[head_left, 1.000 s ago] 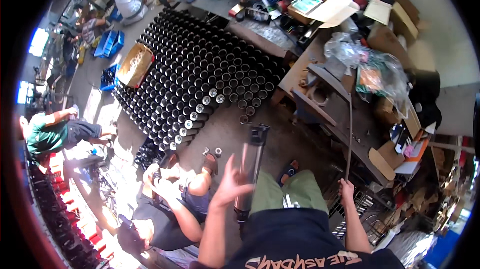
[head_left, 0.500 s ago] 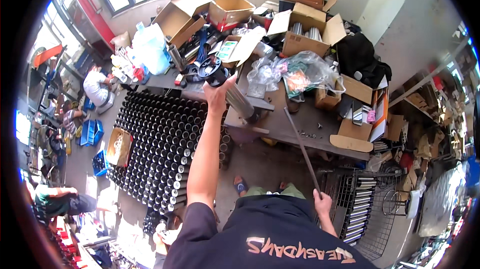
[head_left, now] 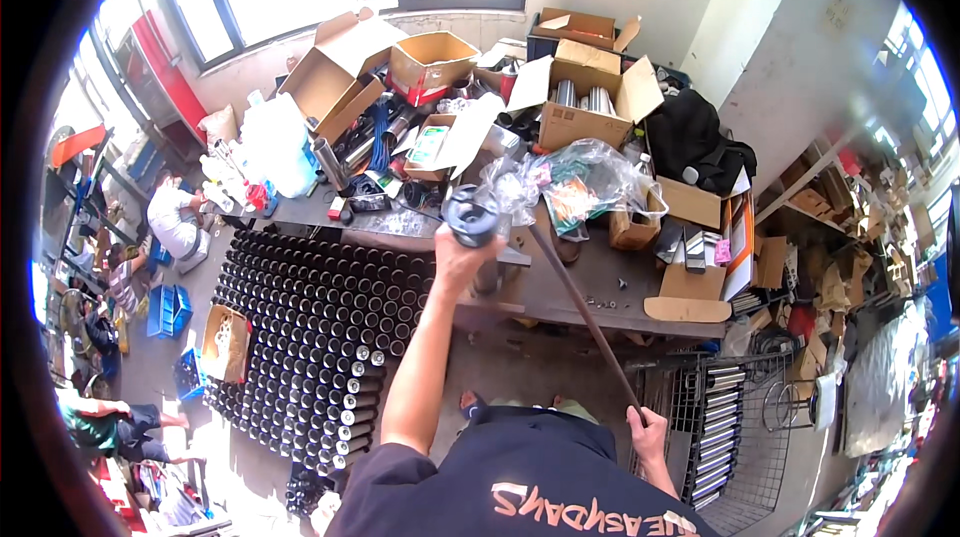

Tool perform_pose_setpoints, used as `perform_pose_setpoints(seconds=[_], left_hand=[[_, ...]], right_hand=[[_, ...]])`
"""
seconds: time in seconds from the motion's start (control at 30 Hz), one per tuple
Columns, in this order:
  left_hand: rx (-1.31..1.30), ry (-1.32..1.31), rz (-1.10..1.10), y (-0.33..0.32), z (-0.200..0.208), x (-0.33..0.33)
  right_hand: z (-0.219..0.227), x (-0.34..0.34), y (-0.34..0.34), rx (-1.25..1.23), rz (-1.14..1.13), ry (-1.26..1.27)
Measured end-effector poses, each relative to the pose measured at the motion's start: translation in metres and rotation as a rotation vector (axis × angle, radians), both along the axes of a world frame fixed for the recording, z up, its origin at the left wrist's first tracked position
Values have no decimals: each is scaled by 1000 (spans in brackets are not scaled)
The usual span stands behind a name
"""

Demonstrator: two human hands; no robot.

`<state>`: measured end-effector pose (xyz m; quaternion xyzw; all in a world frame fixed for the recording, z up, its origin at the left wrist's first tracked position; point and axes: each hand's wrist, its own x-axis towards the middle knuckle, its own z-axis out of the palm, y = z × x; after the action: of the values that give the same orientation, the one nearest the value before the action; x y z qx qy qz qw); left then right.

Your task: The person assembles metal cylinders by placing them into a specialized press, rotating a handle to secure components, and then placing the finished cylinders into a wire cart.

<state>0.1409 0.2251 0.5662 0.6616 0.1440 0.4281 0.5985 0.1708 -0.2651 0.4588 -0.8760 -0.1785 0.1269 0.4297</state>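
Just under its black round flanged end (head_left: 471, 216), a metal cylinder is gripped by my left hand (head_left: 460, 259), fingers wrapped round it. The cylinder's lower part (head_left: 487, 281) is partly hidden behind the hand and stands at the workbench's near edge. My right hand (head_left: 648, 431), low and to the right, is closed on the near end of a long thin dark rod (head_left: 585, 315). That rod slants up and left over the workbench (head_left: 545, 287); its far end lies right of the flanged end, close to clear plastic bags.
Rows of black-topped cylinders (head_left: 310, 322) stand on the floor at left. Open cardboard boxes (head_left: 585, 122) and plastic bags (head_left: 590, 182) crowd the bench's back. A wire cart of metal tubes (head_left: 722, 427) is at right. Two people (head_left: 178, 222) sit at far left.
My left hand has tipped the cylinder more upright, its flanged end moving right and nearer me. The rod's far end has swung left toward it. The view has shifted upward.
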Motion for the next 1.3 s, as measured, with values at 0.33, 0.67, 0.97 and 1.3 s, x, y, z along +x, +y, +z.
perform_pose_setpoints(seconds=[0.33, 0.67, 0.97, 1.3], left_hand=[[146, 405, -181, 18, 28, -18], [64, 136, 806, -19, -22, -34], [-573, -147, 43, -103, -29, 7], [-1365, -578, -934, -63, 41, 9]], right_hand=[[94, 84, 53, -61, 257, -300], [263, -5, 197, -165, 1604, -943], [209, -174, 407, 52, 2550, -920], [178, -3, 843, -420, 1411, -671]])
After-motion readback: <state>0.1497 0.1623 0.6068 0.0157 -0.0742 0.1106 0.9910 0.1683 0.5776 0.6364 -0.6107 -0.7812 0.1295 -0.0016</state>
